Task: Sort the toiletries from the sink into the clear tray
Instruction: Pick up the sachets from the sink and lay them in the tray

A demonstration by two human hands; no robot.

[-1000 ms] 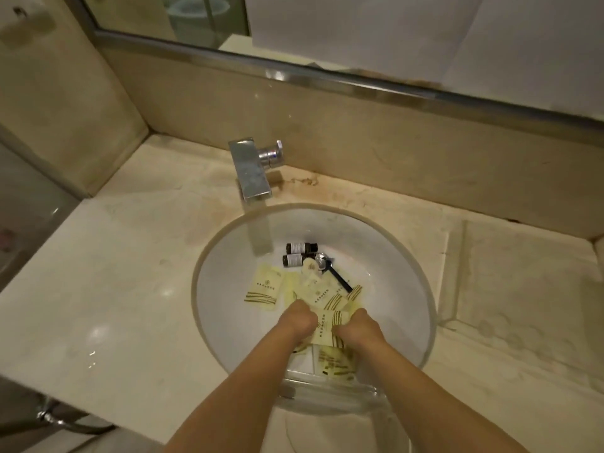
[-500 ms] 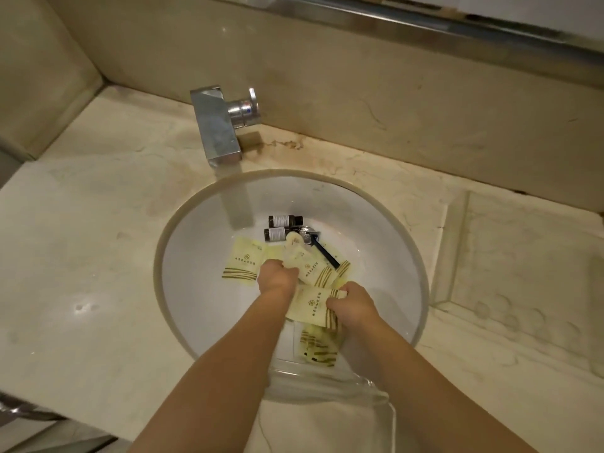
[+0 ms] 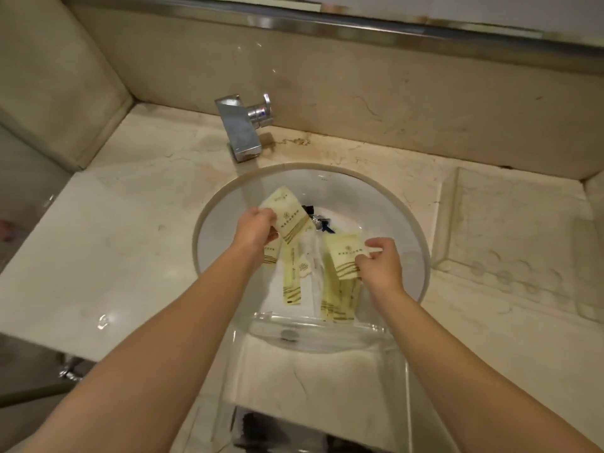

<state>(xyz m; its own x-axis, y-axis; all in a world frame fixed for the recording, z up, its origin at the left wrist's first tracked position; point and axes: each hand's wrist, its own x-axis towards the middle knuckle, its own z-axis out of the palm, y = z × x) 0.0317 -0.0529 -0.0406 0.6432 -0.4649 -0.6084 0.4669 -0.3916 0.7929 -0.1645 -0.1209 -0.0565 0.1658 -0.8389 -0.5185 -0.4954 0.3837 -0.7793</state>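
A round white sink [image 3: 405, 223] holds pale yellow toiletry packets. My left hand [image 3: 255, 228] grips one yellow packet [image 3: 289, 215], raised and tilted over the basin. My right hand [image 3: 380, 263] pinches a second yellow packet [image 3: 343, 255] at its right edge. More packets [image 3: 291, 279] lie below them, some reaching into the clear tray [image 3: 313, 325], which rests on the sink's near rim. A dark razor [image 3: 322, 220] and dark bottle tops peek out behind the lifted packet.
A square chrome faucet [image 3: 242, 132] stands at the back of the sink. Marble counter [image 3: 130, 230] spreads to the left; a recessed soap ledge [image 3: 510, 230] sits on the right. A wall and mirror edge rise behind.
Both hands have lifted out of the pile, each with a yellow packet, and moved apart. The view shifted, so the sink sits further right.
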